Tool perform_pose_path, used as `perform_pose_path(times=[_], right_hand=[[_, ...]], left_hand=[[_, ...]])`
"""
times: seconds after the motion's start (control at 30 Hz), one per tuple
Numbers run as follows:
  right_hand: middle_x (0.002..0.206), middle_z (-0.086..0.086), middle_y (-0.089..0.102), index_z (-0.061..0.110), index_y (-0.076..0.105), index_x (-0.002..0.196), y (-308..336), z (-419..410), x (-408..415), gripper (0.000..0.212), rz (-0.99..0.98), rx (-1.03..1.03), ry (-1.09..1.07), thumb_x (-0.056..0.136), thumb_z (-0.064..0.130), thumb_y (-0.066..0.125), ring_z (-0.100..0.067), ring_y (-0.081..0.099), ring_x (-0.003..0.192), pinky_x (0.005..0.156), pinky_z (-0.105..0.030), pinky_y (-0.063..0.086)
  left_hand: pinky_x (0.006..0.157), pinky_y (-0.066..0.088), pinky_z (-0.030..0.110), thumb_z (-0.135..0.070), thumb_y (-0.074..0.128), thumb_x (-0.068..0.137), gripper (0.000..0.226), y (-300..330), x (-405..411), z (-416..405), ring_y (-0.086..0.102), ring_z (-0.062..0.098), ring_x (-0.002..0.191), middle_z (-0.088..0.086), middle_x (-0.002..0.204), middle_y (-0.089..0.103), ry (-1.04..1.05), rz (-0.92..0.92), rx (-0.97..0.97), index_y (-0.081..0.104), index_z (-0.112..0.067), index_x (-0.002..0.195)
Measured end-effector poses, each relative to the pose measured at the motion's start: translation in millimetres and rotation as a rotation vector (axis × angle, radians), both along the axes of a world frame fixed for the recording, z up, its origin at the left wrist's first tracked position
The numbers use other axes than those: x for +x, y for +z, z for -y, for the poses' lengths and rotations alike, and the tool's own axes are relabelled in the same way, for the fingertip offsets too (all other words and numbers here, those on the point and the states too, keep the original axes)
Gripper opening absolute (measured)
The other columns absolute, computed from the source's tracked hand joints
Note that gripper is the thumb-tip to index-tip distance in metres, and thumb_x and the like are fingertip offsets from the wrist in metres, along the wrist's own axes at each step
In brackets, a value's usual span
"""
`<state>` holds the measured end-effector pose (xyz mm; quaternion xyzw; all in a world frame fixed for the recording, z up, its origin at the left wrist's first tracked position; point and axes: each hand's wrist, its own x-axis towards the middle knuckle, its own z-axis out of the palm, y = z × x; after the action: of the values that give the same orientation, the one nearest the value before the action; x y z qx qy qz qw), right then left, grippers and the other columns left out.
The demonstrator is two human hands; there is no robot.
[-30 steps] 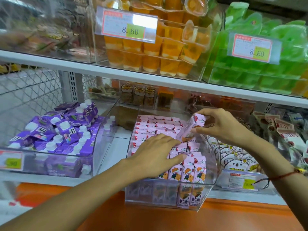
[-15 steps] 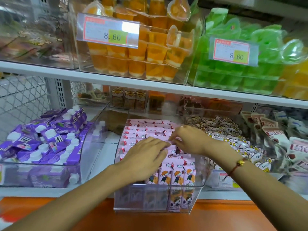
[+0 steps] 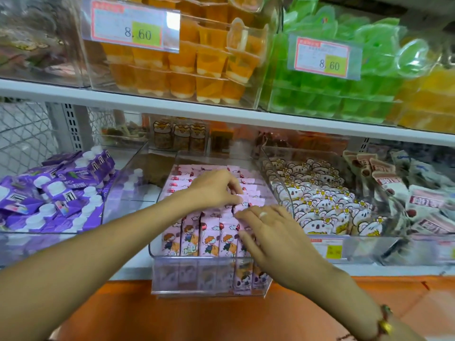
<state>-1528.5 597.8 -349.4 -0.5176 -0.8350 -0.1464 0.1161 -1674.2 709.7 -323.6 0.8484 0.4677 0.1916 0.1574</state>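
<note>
I am tidying the pink packets (image 3: 192,232) inside the clear bin (image 3: 172,276). My left hand (image 3: 214,190) pinches one packet top at the bin's middle. My right hand (image 3: 273,232) lies on the bin's front-right row; whether it grips, I cannot tell. Next, I think, I must press the rows straight, gently.

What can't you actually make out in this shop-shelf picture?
All head view.
- Small print on the red-bordered price tags: blurred; only 8.60 reads.
- The pink cartoon-printed snack packets under the right hand: covered by it.
- Whether the left hand pinches a packet: its fingers hide the contact.
- Contents of the top-left clear plastic bin: glare and blur.
</note>
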Motion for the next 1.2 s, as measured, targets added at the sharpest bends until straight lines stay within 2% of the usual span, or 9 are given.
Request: perform_pose_path(times=[0.2, 0.37, 0.5, 0.63, 0.77, 0.87, 1.03, 1.13, 1.2], right_hand=[[0.120, 0.006, 0.059, 0.023, 0.052, 0.128, -1, -1, 2, 0.035, -0.041, 0.010, 0.028, 0.099, 0.036, 0.037, -0.015, 0.053, 0.108, 0.097, -0.026, 0.020], [0.124, 0.006, 0.056, 0.023, 0.047, 0.133, 1, -1, 3, 0.036, -0.045, -0.016, 0.039, 0.100, 0.032, 0.038, -0.016, 0.050, 0.113, 0.097, -0.024, 0.020], [0.115, 0.005, 0.061, 0.021, 0.052, 0.124, 16, -2, 2, 0.030, -0.557, -0.024, 0.023, 0.098, 0.013, 0.041, -0.008, 0.054, 0.104, 0.084, -0.022, 0.041], [0.102, 0.013, 0.063, 0.031, 0.055, 0.106, 31, 1, -5, 0.014, -1.120, 0.001, 0.078, 0.098, 0.022, 0.047, -0.001, 0.059, 0.093, 0.078, -0.015, 0.046], [0.118, 0.017, 0.059, 0.032, 0.055, 0.123, 30, 3, -20, 0.040, -1.087, -0.247, 0.089, 0.087, 0.050, 0.052, 0.003, 0.055, 0.110, 0.092, -0.021, 0.045], [0.104, 0.015, 0.065, 0.027, 0.061, 0.119, 27, 1, -26, 0.027, -1.095, -0.283, 0.129, 0.094, 0.033, 0.055, -0.003, 0.061, 0.092, 0.081, -0.023, 0.048], [0.092, 0.013, 0.068, 0.012, 0.054, 0.126, 23, -4, -24, 0.038, -1.523, -0.543, 0.003, 0.092, 0.029, 0.058, 0.002, 0.065, 0.083, 0.076, -0.014, 0.050], [0.081, 0.009, 0.070, 0.001, 0.050, 0.128, 21, -6, -27, 0.040, -1.650, -0.614, 0.034, 0.094, 0.021, 0.058, -0.001, 0.067, 0.078, 0.078, -0.021, 0.055], [0.083, 0.006, 0.069, 0.000, 0.049, 0.129, 19, -6, -28, 0.043, -1.689, -0.601, 0.040, 0.092, 0.021, 0.060, -0.002, 0.067, 0.076, 0.080, -0.023, 0.056]], left_hand=[[0.079, 0.049, 0.032, -0.019, 0.056, 0.095, 0.015, 16, 5, 9, 0.057, 0.017, 0.097, 0.000, 0.107, 0.060, 0.175, 0.583, -0.052, 0.060, -0.016, 0.110], [0.072, 0.050, 0.016, -0.016, 0.053, 0.097, 0.010, 20, -12, 40, 0.060, 0.004, 0.088, -0.008, 0.096, 0.064, 0.240, 0.956, 0.134, 0.057, -0.019, 0.105], [0.079, 0.049, 0.013, -0.018, 0.056, 0.095, 0.012, 10, -26, 63, 0.063, 0.000, 0.089, -0.010, 0.094, 0.066, 0.256, 1.115, 0.203, 0.057, -0.030, 0.093], [0.077, 0.050, 0.012, -0.024, 0.059, 0.093, 0.009, 2, -32, 76, 0.063, -0.006, 0.087, -0.013, 0.091, 0.069, 0.210, 1.139, 0.112, 0.062, -0.033, 0.093], [0.076, 0.054, 0.018, -0.029, 0.062, 0.091, 0.014, 2, -28, 83, 0.067, 0.001, 0.091, -0.009, 0.095, 0.073, 0.132, 1.160, 0.002, 0.068, -0.023, 0.103], [0.078, 0.056, 0.022, -0.027, 0.060, 0.092, 0.017, 1, -28, 85, 0.067, 0.004, 0.096, -0.006, 0.101, 0.072, 0.101, 1.183, -0.080, 0.067, -0.023, 0.107], [0.088, 0.053, 0.025, -0.009, 0.056, 0.091, 0.027, -6, -30, 86, 0.060, -0.005, 0.101, -0.013, 0.112, 0.064, 0.099, 1.026, -0.108, 0.061, -0.028, 0.109], [0.066, 0.052, 0.015, -0.009, 0.064, 0.076, 0.035, -10, -27, 91, 0.062, -0.005, 0.081, -0.008, 0.107, 0.060, 0.047, 0.912, -0.165, 0.058, -0.034, 0.099], [0.067, 0.050, 0.014, -0.026, 0.072, 0.068, 0.039, -12, -25, 93, 0.060, 0.000, 0.089, -0.017, 0.104, 0.057, 0.048, 0.798, -0.088, 0.054, -0.040, 0.099]])
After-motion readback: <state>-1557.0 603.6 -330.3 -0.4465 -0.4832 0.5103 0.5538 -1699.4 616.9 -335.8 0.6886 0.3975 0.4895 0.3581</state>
